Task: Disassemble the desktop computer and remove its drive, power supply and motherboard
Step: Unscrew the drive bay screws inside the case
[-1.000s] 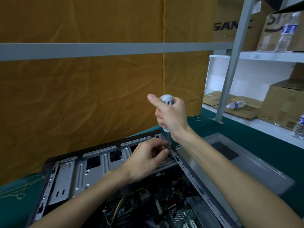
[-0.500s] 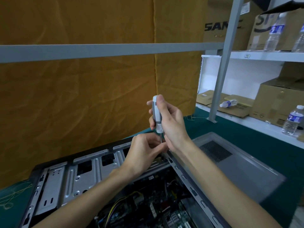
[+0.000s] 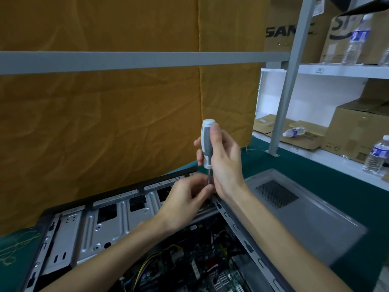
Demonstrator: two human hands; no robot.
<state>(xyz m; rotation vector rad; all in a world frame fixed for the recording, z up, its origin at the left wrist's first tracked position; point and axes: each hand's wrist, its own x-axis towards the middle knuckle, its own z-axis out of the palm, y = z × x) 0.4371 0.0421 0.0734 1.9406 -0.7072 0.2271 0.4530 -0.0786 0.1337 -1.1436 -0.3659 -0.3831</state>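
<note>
Both hands work the open, silver-framed computer case (image 3: pixel 101 224); right hand (image 3: pixel 226 163) fingers grip an upright screwdriver (image 3: pixel 206 144); left hand (image 3: pixel 185 202) fingers pinch its shaft.

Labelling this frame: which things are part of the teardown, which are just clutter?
In use:
screwdriver, gripped upright by the right hand
left hand, fingers at the shaft
open case
motherboard
side panel, off, lying beside the case

Clutter:
bottles on the shelves
boxes
yellow cloth
</note>
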